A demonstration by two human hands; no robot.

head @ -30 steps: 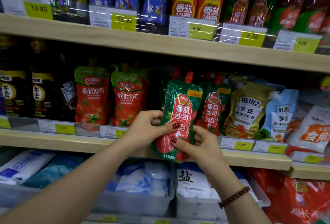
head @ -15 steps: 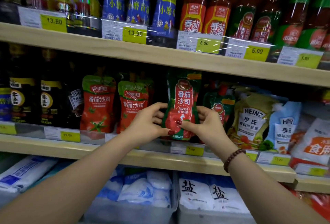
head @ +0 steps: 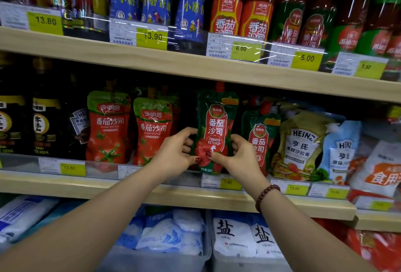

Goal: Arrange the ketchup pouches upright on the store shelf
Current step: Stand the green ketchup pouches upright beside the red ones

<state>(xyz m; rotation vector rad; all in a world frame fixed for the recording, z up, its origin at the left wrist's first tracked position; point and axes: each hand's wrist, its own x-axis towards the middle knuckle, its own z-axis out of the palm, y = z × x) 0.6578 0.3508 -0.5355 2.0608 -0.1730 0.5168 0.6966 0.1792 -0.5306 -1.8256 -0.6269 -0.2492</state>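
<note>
Over the last second the ketchup pouch [head: 217,124] has gone from tilted, out in front of the shelf [head: 65,187] edge, to upright inside the middle bay. It now stands in the gap between the red pouches [head: 152,128] on the left and a matching green pouch [head: 260,139] on the right. The left hand [head: 175,154] and right hand [head: 236,156] each pinch a lower side of it, thumbs on the front. The placement looks nearly done. Its base is hidden behind the price rail [head: 219,181], so it may not be resting on the shelf yet, and letting go would test whether it stands.
</note>
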